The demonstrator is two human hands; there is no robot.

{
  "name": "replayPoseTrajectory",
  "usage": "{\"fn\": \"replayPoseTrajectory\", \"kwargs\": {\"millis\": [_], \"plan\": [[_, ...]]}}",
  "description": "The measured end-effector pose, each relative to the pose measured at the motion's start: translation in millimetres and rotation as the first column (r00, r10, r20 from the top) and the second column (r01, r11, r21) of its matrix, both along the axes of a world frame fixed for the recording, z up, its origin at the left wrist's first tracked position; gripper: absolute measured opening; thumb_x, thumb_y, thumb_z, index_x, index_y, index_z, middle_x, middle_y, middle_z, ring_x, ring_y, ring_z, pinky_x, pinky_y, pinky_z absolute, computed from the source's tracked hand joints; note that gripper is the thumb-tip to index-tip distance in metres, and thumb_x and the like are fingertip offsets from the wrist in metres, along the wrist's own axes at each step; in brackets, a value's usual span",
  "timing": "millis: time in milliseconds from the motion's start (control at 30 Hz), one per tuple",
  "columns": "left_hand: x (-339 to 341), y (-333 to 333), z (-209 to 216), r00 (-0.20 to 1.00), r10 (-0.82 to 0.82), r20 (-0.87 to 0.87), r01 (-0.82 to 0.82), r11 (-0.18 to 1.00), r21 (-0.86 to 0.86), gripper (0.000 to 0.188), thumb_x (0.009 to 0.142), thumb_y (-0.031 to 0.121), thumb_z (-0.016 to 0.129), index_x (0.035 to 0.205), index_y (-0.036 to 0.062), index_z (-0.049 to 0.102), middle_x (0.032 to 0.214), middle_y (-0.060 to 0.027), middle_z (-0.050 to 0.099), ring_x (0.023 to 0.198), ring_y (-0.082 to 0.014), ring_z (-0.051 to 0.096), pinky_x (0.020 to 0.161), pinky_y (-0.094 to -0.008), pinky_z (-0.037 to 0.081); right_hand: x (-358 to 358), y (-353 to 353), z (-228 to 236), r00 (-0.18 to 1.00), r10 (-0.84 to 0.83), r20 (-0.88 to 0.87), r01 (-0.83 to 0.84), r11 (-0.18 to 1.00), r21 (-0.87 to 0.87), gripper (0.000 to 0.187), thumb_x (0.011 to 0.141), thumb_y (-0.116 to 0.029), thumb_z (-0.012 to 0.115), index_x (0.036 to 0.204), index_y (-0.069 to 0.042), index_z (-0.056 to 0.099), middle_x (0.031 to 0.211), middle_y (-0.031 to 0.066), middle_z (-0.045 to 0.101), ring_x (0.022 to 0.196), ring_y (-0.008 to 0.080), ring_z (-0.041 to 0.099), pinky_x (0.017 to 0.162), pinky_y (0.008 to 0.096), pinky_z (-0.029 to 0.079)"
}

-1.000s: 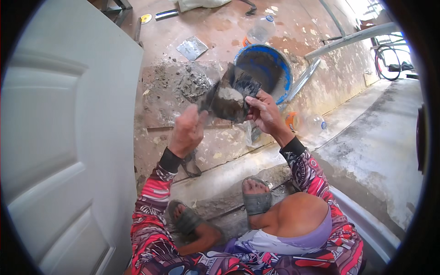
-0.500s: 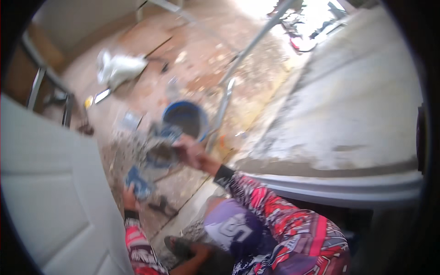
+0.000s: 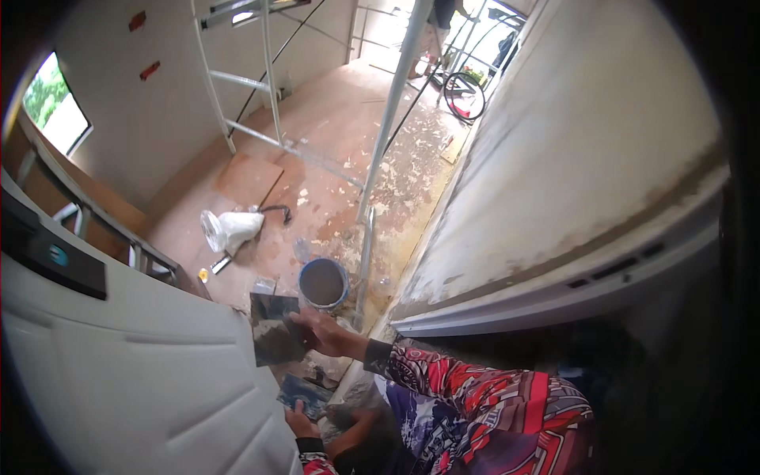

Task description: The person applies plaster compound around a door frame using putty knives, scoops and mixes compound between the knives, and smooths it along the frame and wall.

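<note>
My right hand [image 3: 323, 332] is closed on a rectangular plastering trowel [image 3: 275, 342] with grey, wet-looking material smeared over it. Lower down, my left hand [image 3: 301, 423] grips a second flat blade, bluish and stained [image 3: 304, 393], probably another trowel; its handle is hidden. Just beyond the right hand's trowel stands a blue-rimmed bucket [image 3: 347, 294] holding smooth grey mix. Both blades are apart from the bucket.
A white panelled door [image 3: 190, 372] rises close on my left. A metal scaffold leg [image 3: 367, 257] stands beside the bucket. To the right is a plastered wall [image 3: 554, 198]. A white bag [image 3: 236, 229] lies on the floor; another person [image 3: 435, 36] stands far back.
My view has tilted up, showing more room, scaffold and the other person. Both hands still hold their blades; the left one now sits closer under the right.
</note>
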State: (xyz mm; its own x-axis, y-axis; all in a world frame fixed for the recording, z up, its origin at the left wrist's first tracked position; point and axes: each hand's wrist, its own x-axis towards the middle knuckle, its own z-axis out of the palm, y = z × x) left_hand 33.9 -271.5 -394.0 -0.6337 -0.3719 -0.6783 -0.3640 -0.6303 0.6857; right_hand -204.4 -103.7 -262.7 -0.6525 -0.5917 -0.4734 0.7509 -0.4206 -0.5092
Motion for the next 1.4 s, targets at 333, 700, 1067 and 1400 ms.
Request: {"fn": "replayPoseTrajectory", "kwargs": {"millis": [333, 700, 1067, 1400], "plan": [[-25.2, 13.8, 191.6, 0.927, -0.366, 0.082, 0.361, 0.810, -0.462, 0.030, 0.089, 0.002, 0.053, 0.117, -0.0067, 0.058, 0.111, -0.0154, 0.064, 0.094, -0.0249, 0.063, 0.085, -0.0362, 0.049, 80.0, 61.2, 141.0, 0.984, -0.115, -0.138, 0.117, 0.993, 0.012, 0.026, 0.096, -0.024, 0.058, 0.113, -0.005, 0.052, 0.093, 0.0062, 0.060, 0.076, 0.0198, 0.066, 0.056, 0.0375, 0.058], [-13.9, -3.6, 261.0, 0.854, -0.517, -0.056, 0.364, 0.672, -0.645, 0.029, 0.095, 0.005, 0.049, 0.121, -0.0053, 0.057, 0.113, -0.0132, 0.065, 0.097, -0.0221, 0.063, 0.086, -0.0339, 0.050, 158.1, 113.8, 225.8, 0.990, -0.143, 0.007, 0.143, 0.989, -0.038, 0.030, 0.097, -0.026, 0.057, 0.116, -0.005, 0.049, 0.102, 0.0089, 0.061, 0.086, 0.0221, 0.067, 0.066, 0.0414, 0.059], [36.7, -25.3, 312.6, 0.941, -0.206, -0.268, 0.052, 0.871, -0.489, 0.022, 0.097, 0.008, 0.051, 0.114, -0.0021, 0.060, 0.101, -0.0075, 0.066, 0.082, -0.0162, 0.063, 0.074, -0.0310, 0.053, 171.6, 119.9, 237.9, 0.989, -0.144, 0.040, 0.149, 0.948, -0.280, 0.031, 0.100, -0.028, 0.052, 0.121, -0.005, 0.054, 0.116, 0.0093, 0.065, 0.106, 0.0242, 0.064, 0.091, 0.0463, 0.053], [43.6, -30.8, 327.8, 0.958, -0.051, -0.282, -0.024, 0.966, -0.257, 0.017, 0.093, 0.009, 0.057, 0.108, 0.0004, 0.061, 0.097, -0.0103, 0.068, 0.083, -0.0216, 0.068, 0.072, -0.0335, 0.059, 152.9, 96.6, 235.4, 0.988, -0.140, 0.061, 0.150, 0.968, -0.201, 0.026, 0.100, -0.027, 0.053, 0.115, -0.006, 0.057, 0.109, 0.0076, 0.067, 0.098, 0.0229, 0.067, 0.084, 0.0451, 0.056]]}}
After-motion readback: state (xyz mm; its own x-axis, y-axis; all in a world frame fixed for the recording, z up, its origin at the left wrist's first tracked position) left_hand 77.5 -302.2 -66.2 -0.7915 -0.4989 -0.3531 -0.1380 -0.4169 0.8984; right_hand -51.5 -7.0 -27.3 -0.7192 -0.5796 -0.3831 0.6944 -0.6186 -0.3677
